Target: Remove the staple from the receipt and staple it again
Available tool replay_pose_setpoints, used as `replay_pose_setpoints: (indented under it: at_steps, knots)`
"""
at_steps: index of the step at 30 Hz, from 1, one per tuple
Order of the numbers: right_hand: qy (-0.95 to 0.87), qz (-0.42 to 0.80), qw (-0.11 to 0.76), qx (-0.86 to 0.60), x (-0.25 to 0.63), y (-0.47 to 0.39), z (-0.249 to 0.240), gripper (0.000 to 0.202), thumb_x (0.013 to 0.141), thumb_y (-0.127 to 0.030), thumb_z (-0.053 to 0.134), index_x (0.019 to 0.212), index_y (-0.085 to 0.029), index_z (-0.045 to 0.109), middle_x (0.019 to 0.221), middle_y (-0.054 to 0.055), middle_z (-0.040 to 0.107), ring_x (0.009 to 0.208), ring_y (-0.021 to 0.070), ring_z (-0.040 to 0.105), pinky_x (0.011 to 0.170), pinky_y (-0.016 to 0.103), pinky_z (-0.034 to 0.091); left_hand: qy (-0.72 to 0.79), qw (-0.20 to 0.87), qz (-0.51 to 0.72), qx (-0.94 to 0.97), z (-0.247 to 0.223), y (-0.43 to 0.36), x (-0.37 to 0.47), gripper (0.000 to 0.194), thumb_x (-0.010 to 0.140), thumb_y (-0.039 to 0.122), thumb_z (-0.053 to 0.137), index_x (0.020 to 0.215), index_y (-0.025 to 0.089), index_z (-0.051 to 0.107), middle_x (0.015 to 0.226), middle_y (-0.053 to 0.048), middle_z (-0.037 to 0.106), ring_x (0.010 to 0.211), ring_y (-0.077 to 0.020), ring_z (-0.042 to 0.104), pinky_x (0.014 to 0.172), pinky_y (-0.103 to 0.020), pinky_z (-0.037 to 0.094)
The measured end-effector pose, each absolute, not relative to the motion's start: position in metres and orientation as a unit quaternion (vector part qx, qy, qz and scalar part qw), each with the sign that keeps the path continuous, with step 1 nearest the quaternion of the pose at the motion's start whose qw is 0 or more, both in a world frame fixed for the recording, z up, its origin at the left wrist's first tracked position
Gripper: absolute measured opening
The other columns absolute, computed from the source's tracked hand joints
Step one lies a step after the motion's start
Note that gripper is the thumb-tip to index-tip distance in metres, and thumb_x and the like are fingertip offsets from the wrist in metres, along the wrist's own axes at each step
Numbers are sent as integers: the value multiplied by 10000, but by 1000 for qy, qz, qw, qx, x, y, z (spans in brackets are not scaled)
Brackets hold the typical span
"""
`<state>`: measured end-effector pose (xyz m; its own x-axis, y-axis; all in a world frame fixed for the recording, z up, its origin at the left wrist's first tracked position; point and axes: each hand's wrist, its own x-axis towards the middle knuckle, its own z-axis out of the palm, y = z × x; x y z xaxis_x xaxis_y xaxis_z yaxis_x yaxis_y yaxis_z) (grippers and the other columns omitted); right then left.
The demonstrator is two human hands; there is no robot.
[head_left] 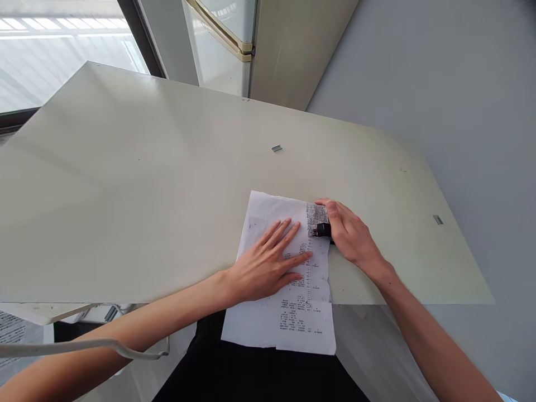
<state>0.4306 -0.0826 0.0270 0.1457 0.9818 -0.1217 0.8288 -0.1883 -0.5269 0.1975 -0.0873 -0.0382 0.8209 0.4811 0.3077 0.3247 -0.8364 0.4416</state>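
A sheet of printed paper (251,321) lies at the table's front edge, its lower part reaching past the edge over my lap. Small dark print covers its right side, densest near the top right. My left hand (268,269) rests flat on the paper with the fingers spread. At the paper's right edge my right hand (354,233) is closed around a small black stapler (322,229). The stapler's front end lies over the printed part; its rear is hidden by my palm and fingers.
The white table (146,212) has a short staple strip (277,148) beyond the paper and another small grey strip (438,220) toward its right edge. A fridge (221,67) and a window stand behind. A pale cable (84,347) crosses at lower left.
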Motion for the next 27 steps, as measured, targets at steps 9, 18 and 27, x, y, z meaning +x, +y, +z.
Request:
replay_pose_setpoints:
  at_steps: [9,18,27]
  knots:
    - [-615,211,152,-745,430,-83,25,646,1086,-645,165,1343,-348,677,1528,-2,628,1468,281,519,1214,528,417,221,194,213,932,-39,-91,201,476,1064,394,605,1514,244,565,1782,-102,-3,1634,-382,99,1328,-595,197]
    - [-583,284,140,-748,439,-76,30,689,1061,-712,193,1382,-328,666,1626,8,532,1559,309,411,1277,555,340,223,205,213,929,-42,-92,202,474,1062,398,603,1515,265,562,1787,-79,37,1638,-372,91,1325,-602,214]
    - [-592,269,134,-748,438,-77,27,671,1068,-699,210,1446,-333,627,1640,3,514,1556,311,416,1273,565,347,224,205,205,930,-40,-91,201,482,1062,406,602,1523,274,555,1789,-70,68,1639,-370,84,1319,-602,225]
